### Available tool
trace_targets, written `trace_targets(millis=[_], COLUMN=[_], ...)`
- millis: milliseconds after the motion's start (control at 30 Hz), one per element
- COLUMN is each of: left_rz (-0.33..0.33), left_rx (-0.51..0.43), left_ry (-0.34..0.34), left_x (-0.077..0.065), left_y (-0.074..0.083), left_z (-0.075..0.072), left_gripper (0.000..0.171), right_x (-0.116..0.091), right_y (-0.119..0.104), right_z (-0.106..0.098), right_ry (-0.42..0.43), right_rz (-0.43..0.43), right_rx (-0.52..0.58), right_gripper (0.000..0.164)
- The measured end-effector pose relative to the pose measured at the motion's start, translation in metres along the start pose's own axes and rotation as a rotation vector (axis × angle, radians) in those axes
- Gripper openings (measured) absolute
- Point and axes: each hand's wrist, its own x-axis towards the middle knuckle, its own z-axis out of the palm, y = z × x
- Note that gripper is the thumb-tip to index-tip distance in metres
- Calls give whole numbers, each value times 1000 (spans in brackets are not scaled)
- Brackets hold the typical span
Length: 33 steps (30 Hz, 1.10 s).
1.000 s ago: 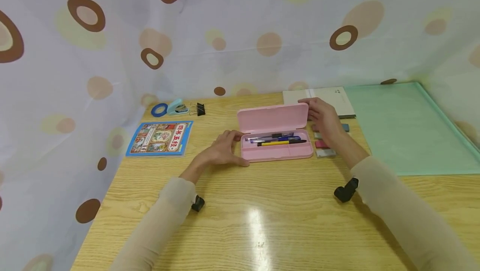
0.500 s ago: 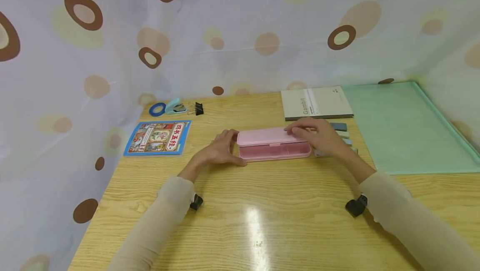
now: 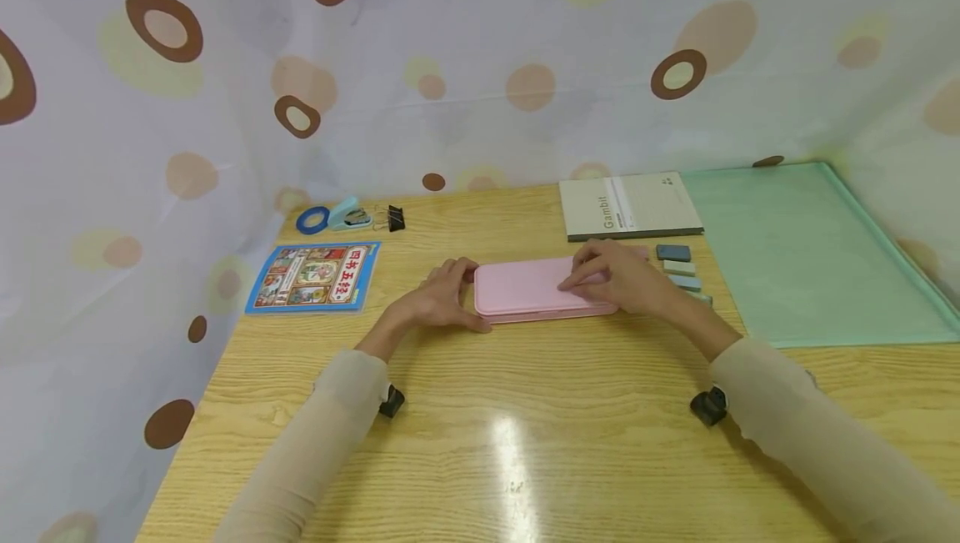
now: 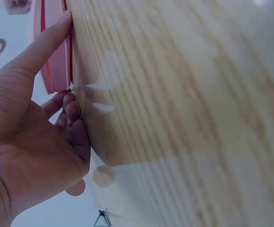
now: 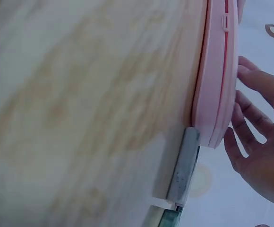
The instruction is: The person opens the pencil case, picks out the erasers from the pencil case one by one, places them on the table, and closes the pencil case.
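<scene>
A pink pencil case (image 3: 517, 286) lies on the wooden table with its lid down, a thin line showing between lid and base in the right wrist view. My left hand (image 3: 438, 299) holds its left end, thumb (image 4: 56, 35) against the front side and the other fingers curled at the end and back. On top of the lid's right part rest the fingertips of my right hand (image 3: 626, 276), the fingers loosely bent. The front latch (image 5: 225, 22) shows in the right wrist view. The pens inside are hidden by the lid.
Several small eraser-like blocks (image 3: 673, 253) line up right of the case. Behind are a notebook (image 3: 630, 205) and a pale green mat (image 3: 817, 268). On the left lie a blue-edged booklet (image 3: 313, 278), blue tape (image 3: 312, 220), a light-blue stapler-like item (image 3: 349, 214) and a binder clip (image 3: 395, 218).
The lid has swung down from standing open, covering the pens. My right hand moved from the lid's raised edge to its top; my left hand stayed at the left end.
</scene>
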Motion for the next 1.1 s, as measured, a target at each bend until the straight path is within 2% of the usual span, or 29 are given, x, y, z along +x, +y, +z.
trace_targets(millis=[300, 533, 700, 800, 933, 1033, 1100], left_rz=[3, -14, -13, -12, 6, 26, 39], left_rx=[6, 16, 7, 9, 18, 11, 18], left_ry=[-11, -10, -19, -19, -14, -15, -11], left_x=[0, -3, -2, -1, -1, -4, -9], left_y=[1, -1, -1, 0, 0, -4, -7], left_z=[0, 0, 0, 0, 1, 1, -2], left_gripper=[94, 95, 95, 96, 96, 92, 85], right_x=[2, -1, -4, -7, -14, -21, -28], right_y=[-6, -15, -16, -15, -11, -7, -3], right_z=[0, 9, 13, 12, 5, -5, -12], right_ry=[-11, 30, 44, 45, -4, -54, -55], right_rz=[-31, -158, -173, -157, -161, -121, -79], right_rx=[-90, -332, -435, -397, -282, -187, -138], right_gripper=[14, 12, 13, 15, 24, 33, 36])
